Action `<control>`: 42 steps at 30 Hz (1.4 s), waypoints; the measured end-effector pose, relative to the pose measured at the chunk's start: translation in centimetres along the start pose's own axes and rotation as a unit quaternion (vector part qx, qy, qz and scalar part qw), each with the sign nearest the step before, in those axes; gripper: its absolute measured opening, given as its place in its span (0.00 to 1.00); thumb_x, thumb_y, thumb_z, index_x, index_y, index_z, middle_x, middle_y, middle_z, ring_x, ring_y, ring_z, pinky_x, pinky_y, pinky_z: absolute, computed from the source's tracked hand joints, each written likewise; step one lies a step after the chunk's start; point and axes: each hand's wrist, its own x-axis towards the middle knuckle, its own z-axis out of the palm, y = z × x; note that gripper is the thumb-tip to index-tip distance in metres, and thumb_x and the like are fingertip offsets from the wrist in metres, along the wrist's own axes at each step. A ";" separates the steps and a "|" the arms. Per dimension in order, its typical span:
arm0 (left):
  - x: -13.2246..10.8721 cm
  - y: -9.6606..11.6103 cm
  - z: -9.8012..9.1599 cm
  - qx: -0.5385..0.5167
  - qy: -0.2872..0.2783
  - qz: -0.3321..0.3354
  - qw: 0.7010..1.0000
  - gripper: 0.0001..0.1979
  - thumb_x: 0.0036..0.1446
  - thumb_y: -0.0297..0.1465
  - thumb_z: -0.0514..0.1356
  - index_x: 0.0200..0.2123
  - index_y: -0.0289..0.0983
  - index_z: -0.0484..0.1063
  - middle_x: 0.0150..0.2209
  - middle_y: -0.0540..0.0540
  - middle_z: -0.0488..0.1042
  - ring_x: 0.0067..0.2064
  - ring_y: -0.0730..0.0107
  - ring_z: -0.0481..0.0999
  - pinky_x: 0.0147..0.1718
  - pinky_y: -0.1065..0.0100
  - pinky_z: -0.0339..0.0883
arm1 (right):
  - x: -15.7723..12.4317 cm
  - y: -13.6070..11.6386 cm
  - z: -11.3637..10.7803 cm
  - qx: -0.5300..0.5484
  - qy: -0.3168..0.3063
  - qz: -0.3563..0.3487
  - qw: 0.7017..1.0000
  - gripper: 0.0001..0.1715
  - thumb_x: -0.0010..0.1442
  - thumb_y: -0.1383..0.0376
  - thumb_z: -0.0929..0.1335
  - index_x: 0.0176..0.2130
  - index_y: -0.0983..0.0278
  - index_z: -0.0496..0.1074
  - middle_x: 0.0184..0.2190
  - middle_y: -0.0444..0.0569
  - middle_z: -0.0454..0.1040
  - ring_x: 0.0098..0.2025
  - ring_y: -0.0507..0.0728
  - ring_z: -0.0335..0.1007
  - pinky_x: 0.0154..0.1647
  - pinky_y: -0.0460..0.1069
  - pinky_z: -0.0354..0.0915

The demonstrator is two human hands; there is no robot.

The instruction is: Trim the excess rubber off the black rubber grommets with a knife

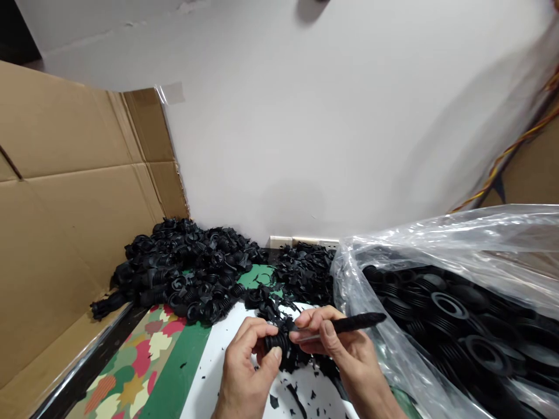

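My left hand (247, 366) is closed round a black ribbed rubber boot (276, 345), with the thumb and fingers on its folds. In my right hand (349, 349) is a slim knife (363, 321) with a dark wrapped handle pointing right. Its thin metal end reaches toward the boot; I cannot tell whether it touches. Beneath both hands, black rubber scraps (301, 398) lie scattered over a white surface (209, 375). More trimmings are bunched just behind the boot.
Black rubber boots (192, 270) are heaped at the back left, beside a cardboard sheet (78, 174). A pile of scraps (305, 270) lies against the wall (305, 145). At right, a clear plastic bag (356, 273) holds many ribbed black parts (449, 308).
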 end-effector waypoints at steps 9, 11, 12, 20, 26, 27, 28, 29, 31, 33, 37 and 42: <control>0.1 -0.5 0.0 -0.097 0.016 -0.081 0.992 0.10 0.44 0.29 0.66 0.35 0.37 0.78 0.35 0.44 0.76 0.36 0.63 0.75 0.33 0.69 0.69 | 0.0 0.6 0.2 -0.075 -0.043 -0.049 0.995 0.22 0.58 0.47 0.64 0.28 0.62 0.69 0.28 0.47 0.71 0.30 0.57 0.70 0.34 0.52 0.67; 0.3 -0.5 0.0 -0.142 0.022 -0.146 0.979 0.14 0.44 0.34 0.68 0.36 0.36 0.78 0.28 0.46 0.76 0.30 0.66 0.75 0.28 0.71 0.68 | 0.0 0.8 0.0 -0.106 -0.050 -0.038 0.992 0.23 0.59 0.47 0.63 0.28 0.63 0.69 0.25 0.46 0.70 0.27 0.56 0.69 0.30 0.50 0.67; 0.4 -0.5 -0.1 -0.162 0.022 -0.182 0.970 0.17 0.44 0.37 0.68 0.37 0.35 0.77 0.24 0.47 0.75 0.25 0.68 0.74 0.24 0.72 0.67 | 0.0 0.9 -0.1 -0.133 -0.055 -0.036 0.989 0.23 0.59 0.47 0.63 0.28 0.63 0.69 0.24 0.46 0.70 0.26 0.57 0.69 0.29 0.50 0.66; 0.8 0.6 -0.1 -0.215 0.029 -0.264 0.940 0.24 0.41 0.50 0.67 0.22 0.32 0.72 0.17 0.51 0.69 0.15 0.78 0.67 0.11 0.79 0.53 | -0.3 1.1 0.3 -0.313 -0.069 -0.071 0.944 0.18 0.59 0.53 0.63 0.35 0.62 0.75 0.29 0.50 0.77 0.33 0.61 0.72 0.35 0.52 0.65; 0.6 0.0 0.2 -0.149 -0.006 -0.271 0.951 0.26 0.45 0.53 0.62 0.20 0.33 0.68 0.15 0.51 0.68 0.13 0.79 0.64 0.10 0.79 0.45 | -0.9 1.0 1.9 -0.245 -0.111 -0.007 0.963 0.14 0.57 0.56 0.65 0.27 0.62 0.71 0.19 0.44 0.71 0.22 0.55 0.65 0.26 0.47 0.59; 0.6 -0.1 0.1 -0.141 -0.013 -0.270 0.952 0.26 0.47 0.52 0.61 0.21 0.33 0.70 0.15 0.51 0.68 0.13 0.79 0.64 0.10 0.79 0.44 | -0.8 0.9 1.9 -0.237 -0.108 0.007 0.965 0.15 0.57 0.56 0.64 0.26 0.63 0.71 0.18 0.43 0.69 0.22 0.54 0.63 0.26 0.47 0.58; 0.6 -0.2 0.0 -0.134 -0.017 -0.265 0.955 0.24 0.49 0.51 0.60 0.24 0.33 0.71 0.16 0.52 0.68 0.13 0.79 0.64 0.11 0.79 0.44 | -0.8 0.9 1.9 -0.230 -0.101 0.024 0.968 0.15 0.57 0.56 0.65 0.25 0.63 0.70 0.16 0.43 0.68 0.21 0.54 0.62 0.25 0.47 0.57; 0.6 -0.2 -0.1 -0.125 -0.016 -0.254 0.959 0.22 0.50 0.50 0.61 0.27 0.33 0.73 0.17 0.53 0.68 0.14 0.80 0.63 0.11 0.79 0.46 | -0.7 0.8 1.8 -0.223 -0.092 0.040 0.970 0.16 0.56 0.55 0.65 0.24 0.63 0.68 0.16 0.42 0.67 0.21 0.54 0.61 0.24 0.47 0.56; 0.5 -0.1 -0.2 -0.101 -0.005 -0.210 0.972 0.17 0.46 0.41 0.67 0.35 0.35 0.76 0.23 0.52 0.70 0.17 0.80 0.64 0.14 0.78 0.52 | -0.4 0.7 1.6 -0.206 -0.075 0.067 0.973 0.18 0.55 0.54 0.65 0.22 0.62 0.66 0.14 0.42 0.65 0.20 0.53 0.59 0.23 0.47 0.55; 0.4 0.3 -0.2 -0.076 -0.008 -0.149 0.986 0.20 0.39 0.29 0.71 0.40 0.40 0.77 0.34 0.49 0.73 0.24 0.76 0.68 0.19 0.76 0.59 | -0.2 0.5 1.4 -0.182 -0.069 0.081 0.977 0.19 0.55 0.54 0.66 0.20 0.62 0.64 0.14 0.41 0.64 0.20 0.52 0.58 0.23 0.46 0.54; 0.5 1.0 -0.2 -0.064 -0.045 -0.081 0.994 0.17 0.40 0.19 0.66 0.35 0.42 0.81 0.38 0.47 0.75 0.35 0.68 0.72 0.30 0.73 0.65 | -0.2 0.4 1.5 -0.127 -0.090 0.076 0.985 0.20 0.53 0.53 0.67 0.20 0.63 0.65 0.13 0.40 0.63 0.19 0.51 0.56 0.23 0.46 0.54; 1.1 1.2 0.0 -0.200 -0.004 -0.172 0.965 0.14 0.29 0.20 0.68 0.26 0.37 0.81 0.27 0.49 0.74 0.27 0.70 0.70 0.25 0.72 0.67 | -0.2 0.8 1.3 -0.050 -0.113 0.086 0.989 0.20 0.53 0.51 0.68 0.23 0.65 0.68 0.13 0.41 0.66 0.19 0.51 0.58 0.25 0.46 0.55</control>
